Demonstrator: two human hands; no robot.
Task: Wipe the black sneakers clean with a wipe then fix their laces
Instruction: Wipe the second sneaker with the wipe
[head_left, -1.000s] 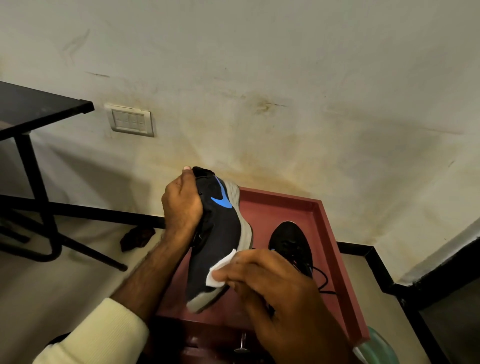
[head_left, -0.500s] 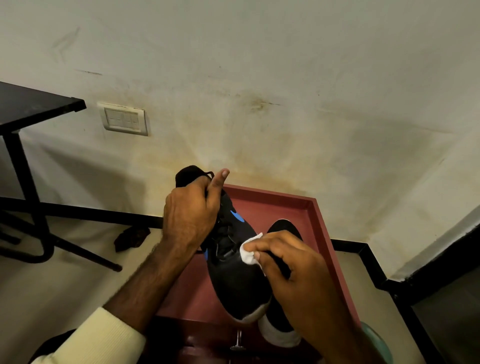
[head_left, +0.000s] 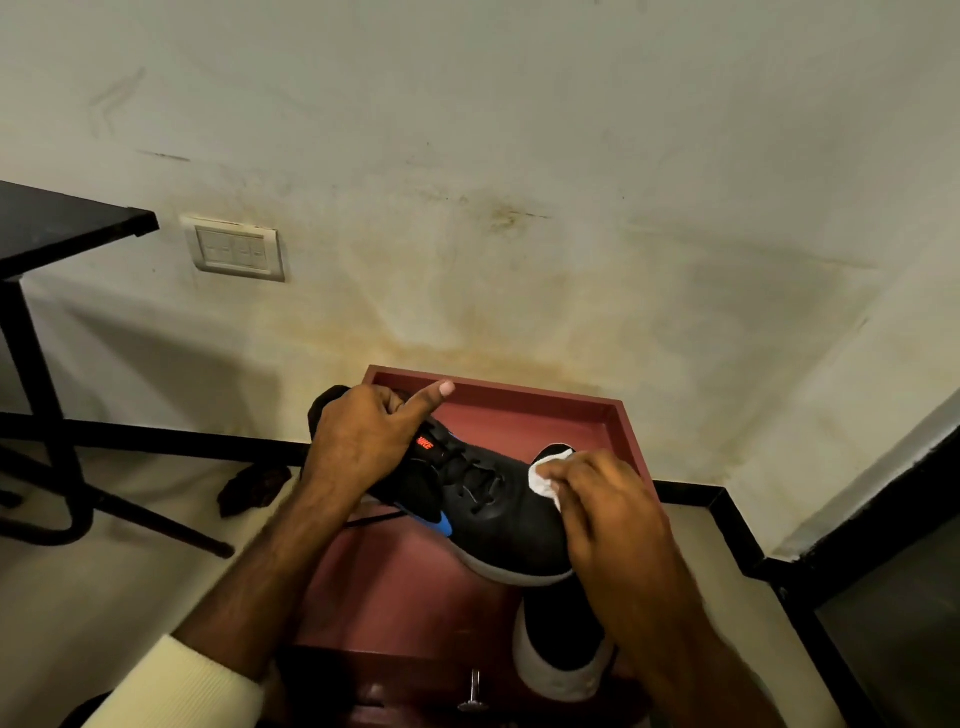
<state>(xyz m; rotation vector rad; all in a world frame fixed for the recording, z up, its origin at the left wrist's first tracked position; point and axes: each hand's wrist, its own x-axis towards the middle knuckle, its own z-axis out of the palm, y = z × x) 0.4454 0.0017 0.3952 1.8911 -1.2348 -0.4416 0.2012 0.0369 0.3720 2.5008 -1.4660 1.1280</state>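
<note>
A red table (head_left: 498, 410) stood against a stained wall. One black sneaker (head_left: 563, 644) sat near. The right hand (head_left: 618, 514) pinched a white wipe (head_left: 543, 475) on the other sneaker (head_left: 498, 514). The left hand (head_left: 363, 441) gripped its heel, thumb sticking out.

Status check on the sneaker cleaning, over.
Left hand grips held sneaker at heel. Right hand presses wipe on toe side. Second sneaker waits on red tray. Nothing blocking.
</note>
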